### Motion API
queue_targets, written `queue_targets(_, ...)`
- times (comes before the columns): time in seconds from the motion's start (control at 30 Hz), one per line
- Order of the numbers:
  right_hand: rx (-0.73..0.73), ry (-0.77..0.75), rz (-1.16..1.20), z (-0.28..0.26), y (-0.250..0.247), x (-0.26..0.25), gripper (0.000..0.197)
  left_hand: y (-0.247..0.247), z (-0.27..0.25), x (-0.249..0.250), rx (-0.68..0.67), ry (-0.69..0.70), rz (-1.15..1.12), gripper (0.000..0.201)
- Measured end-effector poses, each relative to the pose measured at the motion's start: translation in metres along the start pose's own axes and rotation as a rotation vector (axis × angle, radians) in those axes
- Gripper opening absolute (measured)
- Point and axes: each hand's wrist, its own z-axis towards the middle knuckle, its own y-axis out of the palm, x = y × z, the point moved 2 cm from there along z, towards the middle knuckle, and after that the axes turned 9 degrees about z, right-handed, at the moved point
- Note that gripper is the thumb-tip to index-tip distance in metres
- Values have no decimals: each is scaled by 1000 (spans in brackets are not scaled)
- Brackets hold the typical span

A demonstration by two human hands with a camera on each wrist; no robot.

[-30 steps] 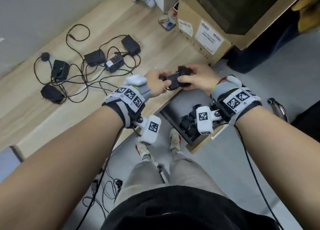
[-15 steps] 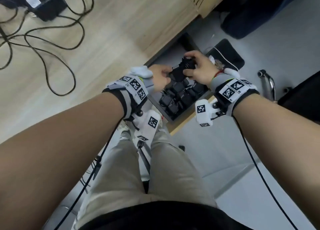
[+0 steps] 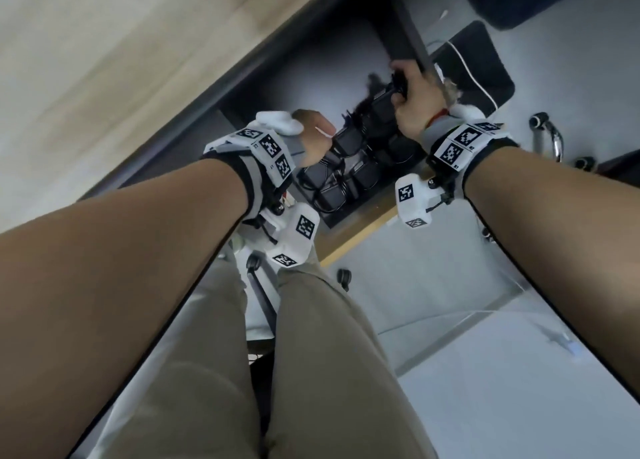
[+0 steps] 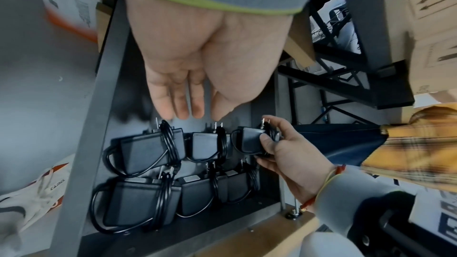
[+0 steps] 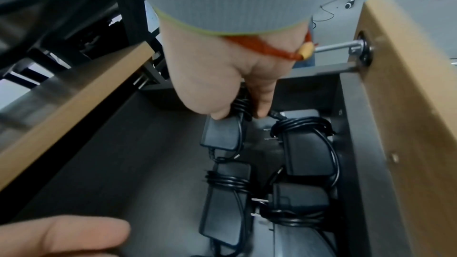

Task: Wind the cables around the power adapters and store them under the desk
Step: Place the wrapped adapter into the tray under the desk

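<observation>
Beneath the wooden desk [image 3: 104, 43] stood an open dark drawer [image 5: 99, 163], its right side holding rows of wound power adapters [image 4: 146, 153]. Right hand [image 4: 284, 155] pinched one cable-wrapped adapter [image 4: 249, 142] at the far row's end, just beside its neighbour. Left hand [image 4: 197, 65] hovered above with fingers straight, holding nothing.

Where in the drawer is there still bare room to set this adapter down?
Bare drawer floor lies between the wooden desk edge and the wound adapters. The side by the drawer wall is packed in rows. The right hand holds the adapter beside that open strip.
</observation>
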Motion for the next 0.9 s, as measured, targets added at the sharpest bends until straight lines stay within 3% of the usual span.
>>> queue_targets(0.17,73,-17,15,13,0,13,51,17,14,-17,43,-33,-20,20)
queue_targets(0.3,167,-80,-96,8,-4,8,53,21,17,-26,-59,-103,102,29)
queue_targets(0.5,44,-35,-143,15,16,16,49,19,15,-27,-68,-116,84,29)
queue_targets(0.6,-6,-21,-132,18,22,22,44,17,18,-25,-69,-111,76,17)
queue_targets(0.7,-35,-11,-123,22,22,23,43,16,19,-29,-57,-137,78,31)
queue_targets(0.9,-10,35,-97,20,23,19,47,14,17,-28,-51,-121,23,33)
